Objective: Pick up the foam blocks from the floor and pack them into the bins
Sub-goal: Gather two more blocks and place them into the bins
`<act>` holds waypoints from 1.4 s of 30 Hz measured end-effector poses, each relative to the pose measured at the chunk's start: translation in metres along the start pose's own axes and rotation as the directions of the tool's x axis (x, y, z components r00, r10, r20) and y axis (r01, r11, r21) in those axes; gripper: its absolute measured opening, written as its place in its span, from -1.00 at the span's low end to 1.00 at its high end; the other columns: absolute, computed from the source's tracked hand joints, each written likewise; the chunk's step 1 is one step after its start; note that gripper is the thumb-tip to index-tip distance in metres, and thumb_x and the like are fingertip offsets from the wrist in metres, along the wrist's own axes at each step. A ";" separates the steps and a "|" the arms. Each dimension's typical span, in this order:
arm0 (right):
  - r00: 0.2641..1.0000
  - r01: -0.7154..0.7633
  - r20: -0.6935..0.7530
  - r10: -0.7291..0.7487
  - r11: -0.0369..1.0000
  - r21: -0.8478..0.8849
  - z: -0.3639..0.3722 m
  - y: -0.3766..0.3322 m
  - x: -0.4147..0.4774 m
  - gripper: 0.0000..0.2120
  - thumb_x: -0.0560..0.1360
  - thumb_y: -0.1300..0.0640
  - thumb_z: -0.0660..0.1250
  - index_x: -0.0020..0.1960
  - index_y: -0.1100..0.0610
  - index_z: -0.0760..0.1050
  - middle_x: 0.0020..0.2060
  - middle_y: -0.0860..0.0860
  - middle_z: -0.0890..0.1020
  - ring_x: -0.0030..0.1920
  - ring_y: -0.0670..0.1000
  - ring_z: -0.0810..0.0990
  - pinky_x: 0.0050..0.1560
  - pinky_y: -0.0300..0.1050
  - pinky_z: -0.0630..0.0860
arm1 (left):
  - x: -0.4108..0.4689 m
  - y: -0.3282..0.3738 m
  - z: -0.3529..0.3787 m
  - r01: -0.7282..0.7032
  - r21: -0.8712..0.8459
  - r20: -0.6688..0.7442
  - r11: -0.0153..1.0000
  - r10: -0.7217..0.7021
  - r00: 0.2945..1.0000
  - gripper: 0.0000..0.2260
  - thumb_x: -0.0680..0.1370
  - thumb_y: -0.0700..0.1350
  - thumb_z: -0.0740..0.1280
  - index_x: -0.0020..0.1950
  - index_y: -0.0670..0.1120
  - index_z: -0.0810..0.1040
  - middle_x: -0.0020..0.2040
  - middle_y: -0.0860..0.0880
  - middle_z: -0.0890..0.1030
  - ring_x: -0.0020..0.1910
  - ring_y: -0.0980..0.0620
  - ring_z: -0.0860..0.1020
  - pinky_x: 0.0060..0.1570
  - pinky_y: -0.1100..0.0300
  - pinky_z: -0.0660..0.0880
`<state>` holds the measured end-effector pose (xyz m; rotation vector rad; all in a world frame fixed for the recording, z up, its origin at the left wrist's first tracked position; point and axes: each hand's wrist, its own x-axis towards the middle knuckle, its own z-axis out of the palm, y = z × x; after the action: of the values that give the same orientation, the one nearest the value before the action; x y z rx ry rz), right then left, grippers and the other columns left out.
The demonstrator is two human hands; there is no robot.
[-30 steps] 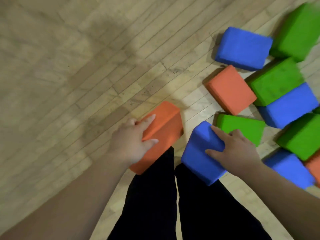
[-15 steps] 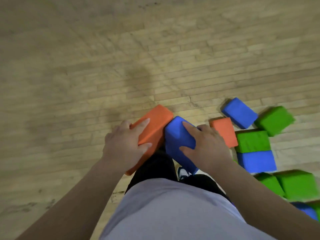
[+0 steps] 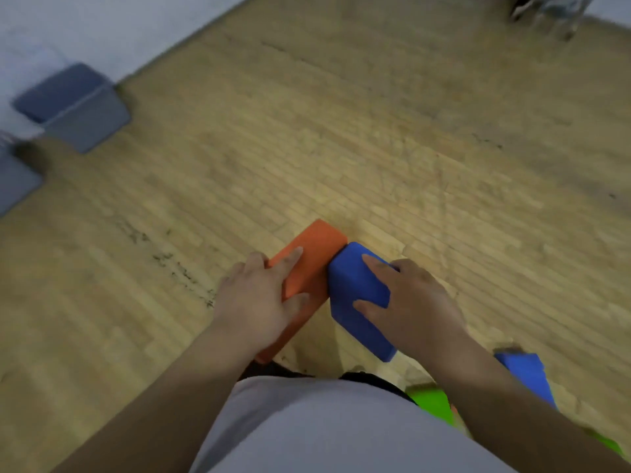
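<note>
Nearest, along the bottom edge: a pale grey shirt front (image 3: 324, 435), with a sliver of dark trousers (image 3: 273, 370) just beyond it. Two bare forearms reaching forward, one on either side of the shirt.

Left hand (image 3: 252, 302) gripping a long orange rectangular foam block (image 3: 310, 261): forefinger stretched flat along the top face, thumb pressed on the inner side face, remaining fingers curled over the outer edge. Right hand (image 3: 413, 302) gripping a blue rectangular foam block (image 3: 351, 302) in like fashion: forefinger laid along the upper face, thumb pressed on the near face, other fingers wrapped round the right side. Both blocks held side by side in front of the body, apparently clear of the floor, angled into a V with the far corners together. Touching there or only just beside: impossible to tell.

Lower right, on the floor by the right forearm: a second blue foam block (image 3: 526, 373), blurred, a bright green foam block (image 3: 432, 404) at the shirt's edge, and another scrap of green foam (image 3: 614, 447) near the corner.

Beyond the hands, a wide stretch of pale wooden strip floor (image 3: 375, 148), scuffed with dark marks to the left.

Far upper left, well apart from the carried blocks, against a whitish wall (image 3: 102, 22): a grey box-shaped bin (image 3: 85, 117), smeared by motion, and a second grey shape (image 3: 13, 189) cut off by the left edge. Far upper right, a blurred object (image 3: 553, 11), too smeared to identify.
</note>
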<state>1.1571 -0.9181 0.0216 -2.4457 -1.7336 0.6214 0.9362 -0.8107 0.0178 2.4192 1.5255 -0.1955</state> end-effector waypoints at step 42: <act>0.445 0.852 0.310 -0.840 0.504 0.143 0.129 -0.862 0.338 -0.28 0.47 -0.22 0.41 0.57 -0.21 0.26 0.38 -0.12 0.46 0.39 -0.03 0.41 0.35 -0.04 0.40 | -0.064 -0.721 -0.156 0.796 -0.514 -0.145 0.318 -0.948 0.285 -0.30 0.49 0.42 0.26 0.59 0.36 0.11 0.24 0.07 0.42 0.25 -0.02 0.48 0.18 0.04 0.46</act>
<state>0.4391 -0.3212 0.0627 -1.1212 -2.7501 0.8677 0.2548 -0.5263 0.0693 1.0370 2.7177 0.4255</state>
